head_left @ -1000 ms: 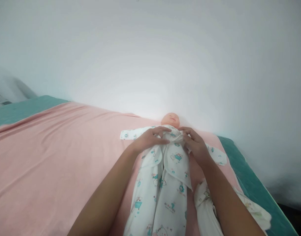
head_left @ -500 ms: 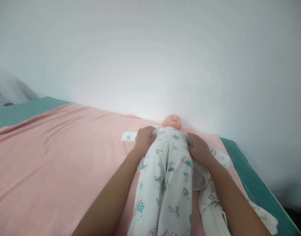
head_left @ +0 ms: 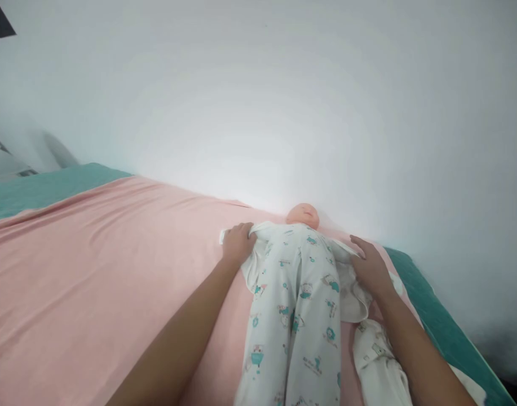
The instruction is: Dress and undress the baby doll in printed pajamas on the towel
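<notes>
White baby pants with teal and pink prints lie stretched out lengthwise over a baby doll, whose head shows beyond the waist end. My left hand has its fingers closed on the left corner of the waistband, drawing it outward. At the opposite side my right hand pinches the right corner between thumb and fingers, with the forefinger sticking out. Beneath the pants, a white printed shirt spreads to both sides. The doll's body is hidden under the cloth.
A pink sheet with creases covers most of the teal mattress. Another white printed garment lies bunched beside my right forearm. A pale wall rises directly behind the doll's head.
My hands have moved apart, pulling the pants' waistband corners outward to left and right. Earlier they lay on the pants' sides. The view has shifted slightly.
</notes>
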Demonstrator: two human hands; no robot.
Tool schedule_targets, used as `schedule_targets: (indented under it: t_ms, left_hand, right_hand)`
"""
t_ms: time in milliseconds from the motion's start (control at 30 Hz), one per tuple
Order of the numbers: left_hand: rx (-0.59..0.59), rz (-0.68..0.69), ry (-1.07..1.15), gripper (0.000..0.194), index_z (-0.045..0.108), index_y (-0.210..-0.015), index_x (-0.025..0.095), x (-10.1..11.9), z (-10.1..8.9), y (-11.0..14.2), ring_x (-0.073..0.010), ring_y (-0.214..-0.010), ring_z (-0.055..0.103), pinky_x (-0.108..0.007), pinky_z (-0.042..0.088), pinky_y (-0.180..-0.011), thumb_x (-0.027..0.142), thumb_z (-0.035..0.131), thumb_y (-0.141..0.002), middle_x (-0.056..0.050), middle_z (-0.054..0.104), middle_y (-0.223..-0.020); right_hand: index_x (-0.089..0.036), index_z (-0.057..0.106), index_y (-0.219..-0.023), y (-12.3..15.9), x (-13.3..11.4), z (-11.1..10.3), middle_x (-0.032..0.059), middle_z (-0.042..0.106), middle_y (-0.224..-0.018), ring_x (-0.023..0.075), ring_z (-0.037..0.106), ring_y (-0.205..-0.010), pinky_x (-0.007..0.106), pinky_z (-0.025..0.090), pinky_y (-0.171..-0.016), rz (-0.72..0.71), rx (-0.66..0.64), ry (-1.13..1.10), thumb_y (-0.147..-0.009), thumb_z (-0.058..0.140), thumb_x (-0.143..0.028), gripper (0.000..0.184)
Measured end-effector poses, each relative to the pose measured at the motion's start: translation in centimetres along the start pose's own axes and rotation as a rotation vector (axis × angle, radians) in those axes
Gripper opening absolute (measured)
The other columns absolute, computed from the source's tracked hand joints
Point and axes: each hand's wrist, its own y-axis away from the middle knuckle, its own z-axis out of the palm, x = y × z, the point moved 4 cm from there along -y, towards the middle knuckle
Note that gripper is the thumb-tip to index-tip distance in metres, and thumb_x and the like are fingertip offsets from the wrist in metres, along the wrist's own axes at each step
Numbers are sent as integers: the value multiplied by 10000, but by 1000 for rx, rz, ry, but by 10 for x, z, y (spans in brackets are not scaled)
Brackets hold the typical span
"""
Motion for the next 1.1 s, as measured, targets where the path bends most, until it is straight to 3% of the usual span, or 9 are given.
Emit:
schedule_targets:
  t_ms: [100,200,267,333,433,567,700,967,1100]
  left_hand:
    - [-1,-20,12,307,605,-1153,261,1,3,0,-243,-1075,582,-391,368,-962,352,435,-915,-58,675,-1106]
    - [-5,-27,24,298,614,-1116,254,3,4,0,-247,-1072,577,-395,362,-953,376,421,-925,-62,675,-1078]
    - [-1,-35,27,295,615,-1101,247,3,4,-1,-249,-1072,571,-395,361,-945,380,414,-930,-66,672,-1063]
    - [0,-36,27,294,613,-1091,241,4,3,-2,-251,-1069,568,-399,362,-937,381,407,-934,-70,670,-1046]
    - [-5,-30,21,289,610,-1082,234,5,4,-3,-253,-1057,566,-399,363,-925,373,405,-934,-73,668,-1029]
    - [-13,-3,19,268,610,-1085,243,7,4,-3,-254,-1057,564,-395,366,-911,342,422,-923,-69,667,-1038]
    - [-15,-2,32,283,595,-1140,267,7,2,-3,-251,-1045,580,-386,379,-892,298,424,-917,-59,670,-1044]
    - [32,-39,145,345,585,-1214,314,1,-3,1,-202,-970,624,-307,431,-753,264,381,-941,-32,661,-1107]
    - [44,-60,165,350,622,-1172,318,-5,-3,4,-182,-996,611,-293,438,-763,215,386,-935,-20,630,-1188]
  right_hand:
    - [-236,541,-1279,5,-52,5,84,501,-1383,246,455,-1290,411,363,-1083,-133,-38,-122,-814,502,-362,483]
    - [-248,509,-1286,1,-109,24,82,517,-1367,224,487,-1260,388,406,-1042,-182,-150,-182,-881,461,-439,450]
    - [-218,461,-1327,-6,-146,49,101,492,-1398,231,459,-1286,381,383,-1058,-267,-282,-71,-875,480,-428,498]
    - [-183,416,-1359,-11,-175,79,131,477,-1409,256,422,-1313,397,341,-1081,-378,-413,189,-859,504,-375,543]
    - [-163,449,-1301,-14,-198,124,164,521,-1332,300,499,-1214,425,416,-964,-453,-634,619,-834,527,-329,502]
    - [-133,511,-1191,-18,-206,156,209,546,-1253,354,545,-1140,476,426,-896,-401,-689,801,-775,592,-257,442]
    - [-144,495,-1221,-23,-205,157,205,555,-1241,343,590,-1070,452,453,-831,-367,-708,845,-745,617,-254,503]
    - [-231,596,-1098,-31,-210,119,98,684,-1073,245,649,-867,330,461,-677,-361,-768,759,-762,597,-411,382]
    - [-249,625,-1037,-35,-209,103,53,702,-1005,212,646,-827,303,443,-677,-373,-736,708,-735,619,-378,329]
